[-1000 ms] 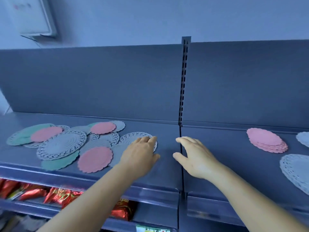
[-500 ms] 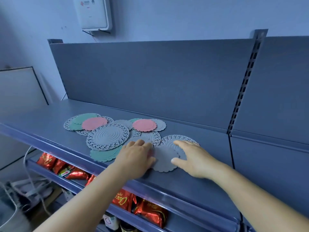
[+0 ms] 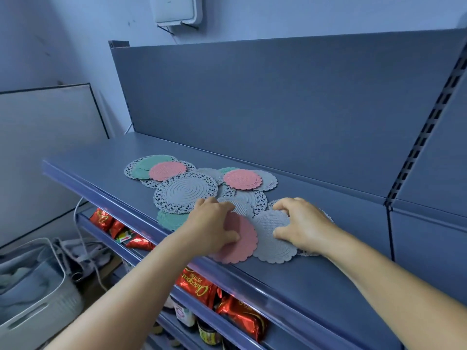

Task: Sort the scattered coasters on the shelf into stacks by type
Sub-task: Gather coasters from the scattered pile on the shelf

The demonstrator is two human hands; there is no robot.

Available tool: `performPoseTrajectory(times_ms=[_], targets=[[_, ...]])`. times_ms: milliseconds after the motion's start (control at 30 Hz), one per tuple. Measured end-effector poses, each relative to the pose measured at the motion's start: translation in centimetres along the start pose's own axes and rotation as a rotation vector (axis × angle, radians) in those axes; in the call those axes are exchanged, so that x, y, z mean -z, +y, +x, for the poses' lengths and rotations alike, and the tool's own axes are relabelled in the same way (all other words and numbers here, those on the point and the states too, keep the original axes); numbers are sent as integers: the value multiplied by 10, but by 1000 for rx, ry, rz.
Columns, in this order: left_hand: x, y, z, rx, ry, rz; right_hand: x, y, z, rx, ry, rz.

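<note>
- A pale wall is filling the upper left of the frame.
- A white wall-mounted box is hanging at top centre.
- A white board is leaning at left.
- A white basket is sitting at lower left.

Both hands on overlapping coasters

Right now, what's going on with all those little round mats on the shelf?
A person is sorting a jumble of coasters on the blue shelf. The left hand grips a pink coaster at the front edge, and the right hand grips a grey scalloped coaster beside it. The other pink, green and grey lace ones lie overlapping behind, not yet stacked by type.
</note>
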State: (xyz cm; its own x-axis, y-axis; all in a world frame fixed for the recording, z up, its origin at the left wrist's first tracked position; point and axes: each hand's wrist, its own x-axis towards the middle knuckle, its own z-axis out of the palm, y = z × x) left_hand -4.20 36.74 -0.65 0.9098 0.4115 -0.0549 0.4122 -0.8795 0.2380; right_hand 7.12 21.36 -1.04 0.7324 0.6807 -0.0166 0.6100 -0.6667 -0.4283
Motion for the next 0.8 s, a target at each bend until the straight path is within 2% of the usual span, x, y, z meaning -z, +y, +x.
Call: performPoseTrajectory(times_ms=[333, 500, 800], targets=[[17, 30, -20, -175, 294, -354, 29, 10, -61, -110, 359, 267], [4, 65, -40, -281, 259, -468, 38, 27, -117, -237, 521, 294], [-26, 164, -69, -492, 131, -570, 62, 82, -228, -460, 700, 268]])
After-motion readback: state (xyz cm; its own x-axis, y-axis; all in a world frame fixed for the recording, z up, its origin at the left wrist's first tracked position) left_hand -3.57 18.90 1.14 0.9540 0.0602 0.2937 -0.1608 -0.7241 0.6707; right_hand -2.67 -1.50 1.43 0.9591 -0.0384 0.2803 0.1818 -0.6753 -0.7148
